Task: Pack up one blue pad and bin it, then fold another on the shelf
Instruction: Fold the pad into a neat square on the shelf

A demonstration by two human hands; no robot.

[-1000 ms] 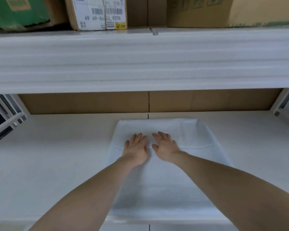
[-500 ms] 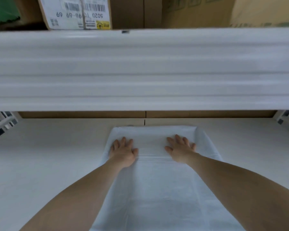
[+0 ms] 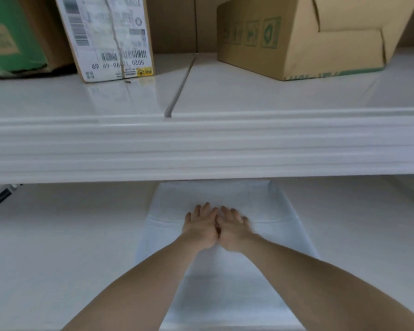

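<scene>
A pale blue pad (image 3: 268, 237) lies flat on the lower white shelf (image 3: 69, 247), its far part folded over with a crease line across it. My left hand (image 3: 201, 225) and my right hand (image 3: 232, 229) press palm-down on the pad at its middle, side by side and touching, fingers spread forward over the crease. Neither hand grips anything. The pad's far edge is hidden under the upper shelf's front rail.
The upper shelf's white front rail (image 3: 206, 146) crosses the view just above my hands. On that shelf stand a labelled white carton (image 3: 108, 37), a green box (image 3: 12, 37) at the left and a brown cardboard box (image 3: 308, 34) at the right.
My hands slid from wide apart on the pad back together at its middle. The view rose, so the top of the upper shelf shows now.
</scene>
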